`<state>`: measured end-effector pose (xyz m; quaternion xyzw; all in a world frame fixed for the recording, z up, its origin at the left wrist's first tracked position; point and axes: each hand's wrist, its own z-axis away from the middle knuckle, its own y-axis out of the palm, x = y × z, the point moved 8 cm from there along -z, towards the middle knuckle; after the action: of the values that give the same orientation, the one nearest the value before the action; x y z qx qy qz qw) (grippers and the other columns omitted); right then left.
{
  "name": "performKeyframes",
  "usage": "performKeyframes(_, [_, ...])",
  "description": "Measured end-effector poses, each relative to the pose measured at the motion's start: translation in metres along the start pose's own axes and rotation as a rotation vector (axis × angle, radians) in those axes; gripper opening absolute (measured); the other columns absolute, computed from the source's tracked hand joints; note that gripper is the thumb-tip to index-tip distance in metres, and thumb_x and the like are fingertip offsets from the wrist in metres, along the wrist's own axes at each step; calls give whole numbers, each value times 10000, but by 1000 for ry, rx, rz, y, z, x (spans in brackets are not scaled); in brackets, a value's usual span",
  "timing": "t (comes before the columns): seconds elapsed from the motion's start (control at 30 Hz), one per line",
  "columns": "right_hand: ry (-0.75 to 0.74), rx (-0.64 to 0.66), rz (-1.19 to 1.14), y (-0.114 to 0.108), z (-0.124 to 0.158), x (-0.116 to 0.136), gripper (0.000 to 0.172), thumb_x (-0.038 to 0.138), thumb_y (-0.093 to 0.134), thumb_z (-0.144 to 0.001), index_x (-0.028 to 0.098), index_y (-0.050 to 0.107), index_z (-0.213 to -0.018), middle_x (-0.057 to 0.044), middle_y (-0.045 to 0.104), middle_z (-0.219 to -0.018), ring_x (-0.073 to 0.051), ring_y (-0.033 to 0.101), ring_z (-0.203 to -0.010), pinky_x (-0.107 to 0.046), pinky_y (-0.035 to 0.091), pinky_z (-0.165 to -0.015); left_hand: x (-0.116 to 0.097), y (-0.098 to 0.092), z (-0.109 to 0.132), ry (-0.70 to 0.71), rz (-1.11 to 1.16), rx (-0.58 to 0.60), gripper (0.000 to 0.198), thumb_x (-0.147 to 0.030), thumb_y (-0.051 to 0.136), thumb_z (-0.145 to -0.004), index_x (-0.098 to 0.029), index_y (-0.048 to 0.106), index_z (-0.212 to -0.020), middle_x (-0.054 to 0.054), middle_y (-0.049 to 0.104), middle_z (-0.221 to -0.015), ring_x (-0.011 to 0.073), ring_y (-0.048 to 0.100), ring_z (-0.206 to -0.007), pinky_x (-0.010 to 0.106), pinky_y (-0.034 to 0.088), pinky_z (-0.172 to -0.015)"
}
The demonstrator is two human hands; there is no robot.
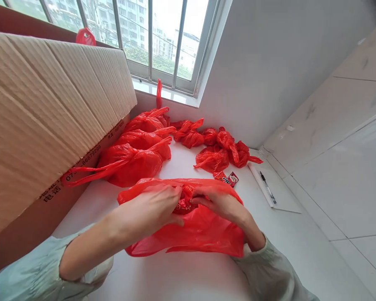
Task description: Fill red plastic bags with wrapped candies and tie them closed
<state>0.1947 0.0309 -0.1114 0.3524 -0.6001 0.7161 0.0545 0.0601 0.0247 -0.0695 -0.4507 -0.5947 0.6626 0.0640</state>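
A red plastic bag (200, 234) lies open on the white table (181, 276) just in front of me. My left hand (150, 211) and my right hand (221, 202) both pinch the bag near its mouth, fingers curled into the plastic. Red-wrapped contents (184, 202) show between my hands, too crumpled to name. Two small red snack packets (228, 179) lie on the table just beyond my right hand.
Several tied red bags (134, 161) sit in a row toward the window, with more of them (221, 152) at the back right. A large cardboard box (44, 121) stands along the left. A pen on white paper (268, 188) lies to the right, near the wall.
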Motion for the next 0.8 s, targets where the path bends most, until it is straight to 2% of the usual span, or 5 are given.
performKeyframes(0.13, [-41, -83, -38, -29, -2, 10, 211, 325, 548, -946, 215, 620, -781, 37, 611, -746, -120, 519, -684, -245, 384, -620, 9, 5, -16, -104, 21, 149, 200, -383, 609, -860, -185, 585, -850, 17, 650, -860, 209, 597, -785, 285, 401, -653])
performKeyframes(0.33, [-160, -139, -251, -47, -2, 15, 214, 319, 622, -908, 186, 649, -743, 19, 633, -698, -113, 521, -659, -229, 395, -632, 7, -2, -27, -104, 124, 151, 333, -533, 591, -852, -205, 630, -811, -16, 647, -766, 168, 575, -719, 260, 342, -565])
performKeyframes(0.6, [-99, -126, -158, -53, 6, 9, 311, 345, 599, -910, 180, 563, -649, 36, 487, -621, -101, 402, -598, -237, 317, -567, 8, -8, -34, -95, 154, 91, 249, -320, 633, -815, -184, 584, -612, -32, 650, -612, 125, 563, -569, 247, 357, -519])
performKeyframes(0.7, [-26, -176, -106, -66, 10, 1, 319, 324, 572, -913, 183, 540, -629, 32, 456, -608, -108, 395, -593, -243, 315, -569, 11, -15, -34, -116, 178, 85, 201, -254, 610, -802, -180, 603, -615, -14, 675, -634, 136, 598, -595, 247, 400, -553])
performKeyframes(0.8, [18, -238, -97, -77, 14, -5, 324, 349, 549, -919, 186, 553, -639, 19, 497, -638, -120, 431, -616, -245, 344, -592, 10, -17, -29, -125, 201, 77, 142, -299, 605, -803, -189, 629, -717, 3, 695, -739, 167, 621, -702, 259, 433, -619])
